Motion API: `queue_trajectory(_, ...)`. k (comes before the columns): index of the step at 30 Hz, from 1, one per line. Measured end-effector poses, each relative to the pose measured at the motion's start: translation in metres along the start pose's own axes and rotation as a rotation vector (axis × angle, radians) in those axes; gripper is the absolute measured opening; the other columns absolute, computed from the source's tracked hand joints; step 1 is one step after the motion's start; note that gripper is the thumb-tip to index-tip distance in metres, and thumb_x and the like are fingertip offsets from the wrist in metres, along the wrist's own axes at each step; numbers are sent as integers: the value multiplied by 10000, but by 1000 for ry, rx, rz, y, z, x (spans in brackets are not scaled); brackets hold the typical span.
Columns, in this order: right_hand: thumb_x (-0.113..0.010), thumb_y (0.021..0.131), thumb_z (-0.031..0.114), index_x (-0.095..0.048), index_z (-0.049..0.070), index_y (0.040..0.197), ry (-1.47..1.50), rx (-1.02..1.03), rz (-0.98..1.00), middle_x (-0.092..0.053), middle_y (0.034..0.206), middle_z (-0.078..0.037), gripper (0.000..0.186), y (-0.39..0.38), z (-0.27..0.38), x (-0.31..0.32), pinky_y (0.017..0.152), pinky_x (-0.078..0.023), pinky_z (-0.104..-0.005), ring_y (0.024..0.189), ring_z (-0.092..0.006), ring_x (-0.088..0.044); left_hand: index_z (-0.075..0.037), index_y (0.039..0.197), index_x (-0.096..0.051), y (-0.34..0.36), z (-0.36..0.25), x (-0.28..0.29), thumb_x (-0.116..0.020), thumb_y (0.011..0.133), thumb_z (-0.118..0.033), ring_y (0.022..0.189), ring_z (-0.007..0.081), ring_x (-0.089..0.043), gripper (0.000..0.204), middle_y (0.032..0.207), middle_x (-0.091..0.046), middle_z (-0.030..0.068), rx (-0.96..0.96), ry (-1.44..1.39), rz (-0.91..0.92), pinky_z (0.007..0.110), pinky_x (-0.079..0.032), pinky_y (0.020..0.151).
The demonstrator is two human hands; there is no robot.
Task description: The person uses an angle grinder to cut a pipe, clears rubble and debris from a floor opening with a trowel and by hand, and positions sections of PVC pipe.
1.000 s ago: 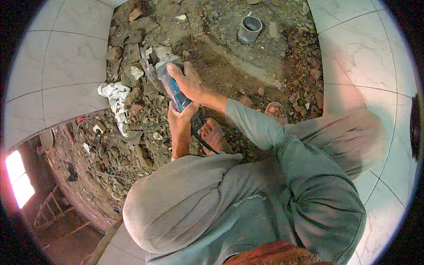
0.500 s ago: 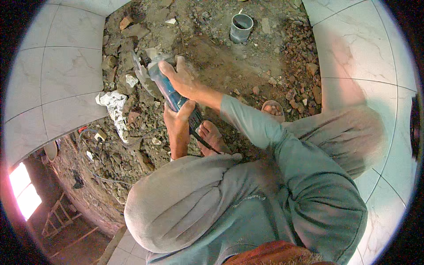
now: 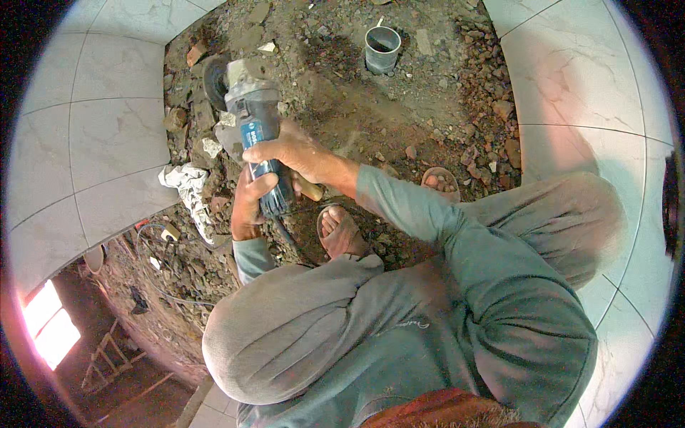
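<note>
An angle grinder (image 3: pixel 258 132) with a blue and dark body is held over the rubble, its head toward the far left. At the far end its round disc (image 3: pixel 215 83) stands edge-up beside the dusty grey head. My left hand (image 3: pixel 250 196) is closed around the rear of the body, thumb on top. Just ahead of it, my right hand (image 3: pixel 294 152) wraps the middle of the body from the right. A dark power cord (image 3: pixel 284 232) hangs from the rear end. Below my right wrist, a tan piece (image 3: pixel 311 189) shows; its kind is unclear.
Broken soil and stones lie between pale floor tiles (image 3: pixel 118 128) on the left and tiles (image 3: pixel 571 85) on the right. A grey pipe end (image 3: pixel 382 51) stands upright at the back. Crumpled white plastic (image 3: pixel 190 187) and a cable (image 3: pixel 160 282) lie left. My sandalled foot (image 3: pixel 342 232) is close by.
The grinder has turned more upright and its disc end has moved farther away. My left hand has shifted left along with its rear. Both hands stay on it.
</note>
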State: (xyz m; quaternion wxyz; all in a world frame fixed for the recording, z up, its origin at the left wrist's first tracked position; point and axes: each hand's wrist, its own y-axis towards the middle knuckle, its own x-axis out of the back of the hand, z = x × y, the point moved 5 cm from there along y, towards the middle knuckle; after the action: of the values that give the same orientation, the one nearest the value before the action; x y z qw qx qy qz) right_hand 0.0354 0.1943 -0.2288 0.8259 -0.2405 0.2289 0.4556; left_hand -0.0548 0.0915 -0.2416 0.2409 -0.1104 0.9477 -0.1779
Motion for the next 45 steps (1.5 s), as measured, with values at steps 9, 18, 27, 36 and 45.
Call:
queue_trajectory(9, -813, 771, 192, -588, 54, 1058, 219, 381, -319, -630, 830, -38, 391, 60, -1, 70, 670, -526, -327, 708, -148, -625, 24, 1208, -550, 71, -29, -16, -836, 746, -322, 886, 163, -594, 645, 1024, -631, 70, -3, 982, -92, 334, -500, 824)
queue_trajectory(18, -820, 668, 121, -617, 44, 926, 250, 356, -633, -646, 804, -66, 338, 139, -41, 149, 602, -509, -362, 644, -186, -620, 43, 1239, -609, 129, -65, 32, -755, 895, -337, 1040, 196, -602, 533, 1139, -668, 137, -36, 1131, -205, 355, -472, 919)
queue_trajectory(27, -829, 680, 183, -356, 20, 1243, 386, 375, -1099, -499, 1122, -148, 754, 206, -46, 194, 872, -449, -437, 1019, -246, -514, 73, 1370, -475, -4, -47, 177, -541, 1024, -365, 1251, 358, -494, 562, 1418, -477, 235, -413, 1310, -1036, 446, -391, 1080)
queue_trajectory(36, -845, 694, 124, -127, 9, 1497, 441, 388, -1256, -483, 1281, -195, 1084, 218, -52, 246, 986, -434, -485, 1167, -315, -507, 66, 1479, -362, -16, 18, 242, -349, 1053, -425, 1421, 376, -351, 650, 1527, -376, 251, -340, 1169, -1082, 465, -288, 1174)
queue_trajectory(45, -841, 707, 156, -301, 74, 1310, 558, 301, -1301, -468, 1295, -159, 813, 230, -67, 269, 1027, -379, -517, 1197, -308, -479, 49, 1432, -470, -45, 44, 295, -290, 1061, -390, 1351, 374, -458, 602, 1473, -468, 235, -626, 1436, -1122, 462, -335, 1146)
